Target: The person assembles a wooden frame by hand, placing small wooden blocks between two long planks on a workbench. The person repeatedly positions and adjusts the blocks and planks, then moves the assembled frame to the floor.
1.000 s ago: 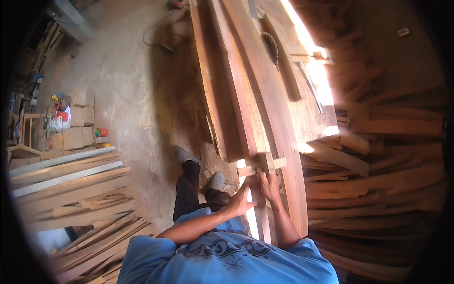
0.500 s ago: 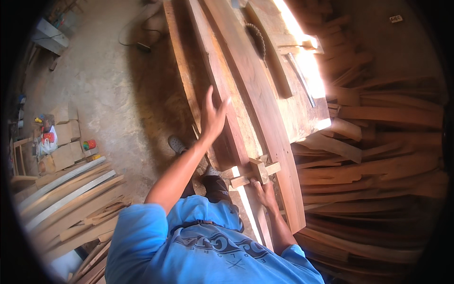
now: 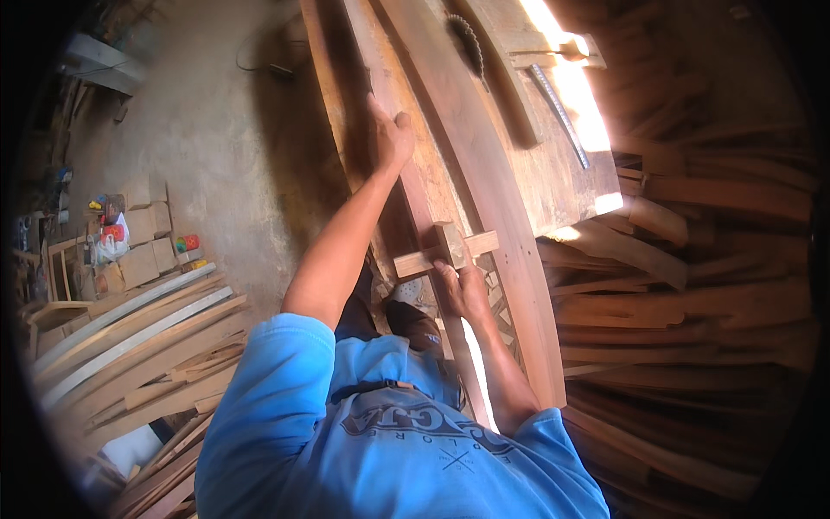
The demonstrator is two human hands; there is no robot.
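Note:
A long narrow wooden board (image 3: 418, 189) runs away from me, close to my body at its near end. My left hand (image 3: 393, 141) is closed on its left edge farther up, the thumb over the top. My right hand (image 3: 467, 292) grips a wooden marking gauge (image 3: 449, 238), a small block with a crossbar through it. The gauge lies across the same board, its crossbar reaching past both sides. To the right of it stretches a wide, slightly curved plank (image 3: 494, 177). My right fingertips are partly hidden by the gauge block.
A toothed saw blade (image 3: 468, 45) rises from the wooden table (image 3: 566, 186), beside a short wood strip and a metal ruler (image 3: 560, 117). Stacked curved planks (image 3: 640, 311) fill the right floor. More boards (image 3: 173, 355) and boxes lie at left.
My left hand, open above the board before, has moved forward and closed on its edge. My right hand and the marking gauge have moved forward along the board.

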